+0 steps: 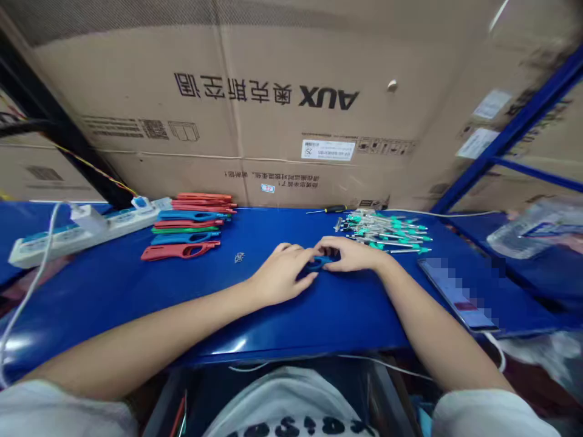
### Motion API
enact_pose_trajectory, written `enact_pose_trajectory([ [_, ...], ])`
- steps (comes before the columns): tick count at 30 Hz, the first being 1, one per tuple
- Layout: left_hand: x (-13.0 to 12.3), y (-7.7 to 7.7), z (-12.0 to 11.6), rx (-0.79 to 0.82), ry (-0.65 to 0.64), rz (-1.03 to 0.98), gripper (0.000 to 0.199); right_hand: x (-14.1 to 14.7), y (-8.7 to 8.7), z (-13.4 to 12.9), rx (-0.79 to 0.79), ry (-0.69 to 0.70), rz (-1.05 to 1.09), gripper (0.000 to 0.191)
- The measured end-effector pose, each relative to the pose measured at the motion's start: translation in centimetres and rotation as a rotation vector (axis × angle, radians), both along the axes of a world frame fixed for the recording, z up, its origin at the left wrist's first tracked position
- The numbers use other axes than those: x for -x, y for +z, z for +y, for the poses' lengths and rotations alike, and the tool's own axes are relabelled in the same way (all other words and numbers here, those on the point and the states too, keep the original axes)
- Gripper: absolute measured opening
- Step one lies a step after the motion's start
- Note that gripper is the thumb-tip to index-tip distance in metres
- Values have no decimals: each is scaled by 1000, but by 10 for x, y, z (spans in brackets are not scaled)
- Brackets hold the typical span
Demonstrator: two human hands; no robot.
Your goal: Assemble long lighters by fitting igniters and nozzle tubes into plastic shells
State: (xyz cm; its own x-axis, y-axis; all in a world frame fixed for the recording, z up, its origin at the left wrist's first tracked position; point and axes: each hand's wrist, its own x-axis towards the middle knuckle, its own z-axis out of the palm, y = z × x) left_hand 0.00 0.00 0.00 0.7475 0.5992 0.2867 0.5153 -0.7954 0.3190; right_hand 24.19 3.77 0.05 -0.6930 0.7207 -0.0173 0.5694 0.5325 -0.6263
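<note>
Over the middle of the blue table, my left hand (283, 274) and my right hand (348, 254) meet around a blue plastic lighter casing (317, 263). Fingers of both hands close on it and cover most of its length. Left of my left hand lies a small heap of tiny metal pieces (239, 257), too small to name. Further left are stacked lighter casings in red (166, 252), blue (170, 238) and green (182, 230). Just beyond my right hand lies a pile of thin metal rods with teal ends (392, 230).
A black-and-yellow screwdriver (336, 209) lies at the table's back edge. A white power strip (118, 227) with a plugged-in charger stands at left. A phone (458, 294) with a cable lies at right. Large cardboard boxes (273, 48) wall off the back, beside a blue metal frame (514, 133).
</note>
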Motion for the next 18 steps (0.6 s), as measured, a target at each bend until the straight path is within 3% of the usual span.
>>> enact_pose_trajectory([
  [4, 47, -4, 3, -8, 163, -4, 47, 7, 7, -9, -22, 12, 10, 38],
  [7, 64, -12, 11, 88, 274, -21, 62, 14, 7, -11, -30, 34, 19, 23],
  [10, 68, -21, 17, 157, 256, -62, 51, 20, 2, -8, -18, 33, 41, 15],
  [14, 66, -29, 15, 187, 203, -156, 39, 19, -4, -3, 122, 1, 125, 23],
  [18, 67, -30, 11, 200, 209, -203, 47, 17, -5, 2, 184, -70, 275, 23],
])
